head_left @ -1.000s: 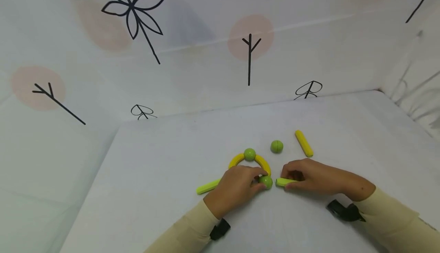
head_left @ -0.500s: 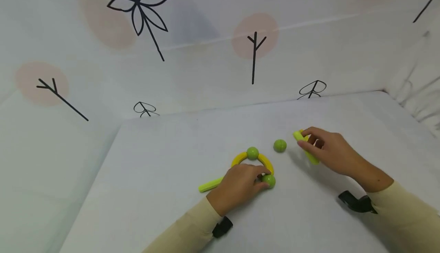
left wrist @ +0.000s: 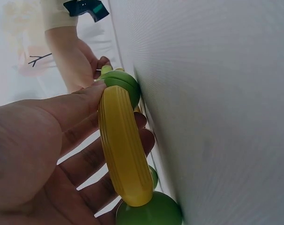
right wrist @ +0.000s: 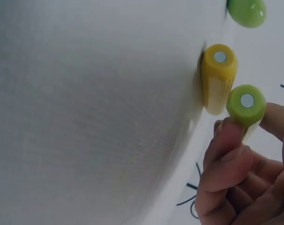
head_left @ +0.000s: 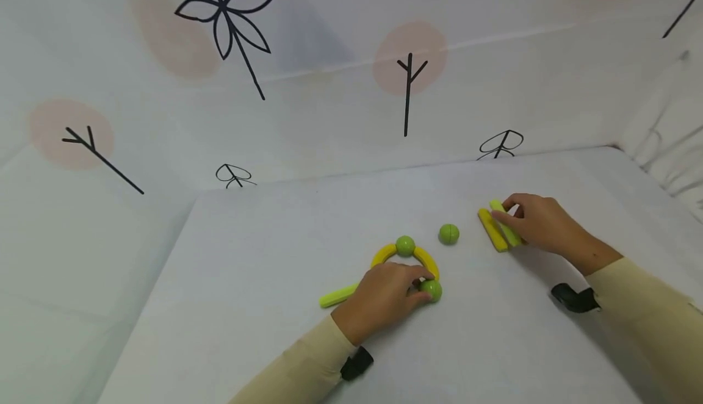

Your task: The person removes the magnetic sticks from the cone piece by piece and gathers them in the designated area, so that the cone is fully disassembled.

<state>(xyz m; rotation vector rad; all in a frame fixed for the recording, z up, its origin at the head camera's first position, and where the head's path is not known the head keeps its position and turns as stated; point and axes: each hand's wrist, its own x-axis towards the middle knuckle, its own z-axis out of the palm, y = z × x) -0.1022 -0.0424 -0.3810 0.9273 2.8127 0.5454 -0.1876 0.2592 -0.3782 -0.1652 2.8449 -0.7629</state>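
Note:
My left hand (head_left: 376, 300) pinches a green ball (head_left: 431, 290) at the right end of an arc built of yellow curved rods (head_left: 427, 262) and another green ball (head_left: 405, 246). The left wrist view shows my thumb against that ball, with a ribbed yellow curved rod (left wrist: 123, 150) running from it to a further ball. A light green rod (head_left: 337, 296) sticks out left of this hand, its inner end hidden. My right hand (head_left: 540, 224) pinches a light green straight rod (right wrist: 246, 104) between thumb and fingers, close beside a yellow straight rod (right wrist: 219, 77) on the table.
A loose green ball (head_left: 449, 234) with a seam lies between the arc and the yellow straight rod. Behind the white table (head_left: 263, 227) rises a pale cloth wall (head_left: 313, 123) with plant drawings. Both wrists carry black cameras under cream sleeves.
My right hand has carried the light green rod from beside the arc up and to the right, turning it alongside the yellow straight rod. The left hand has kept its hold.

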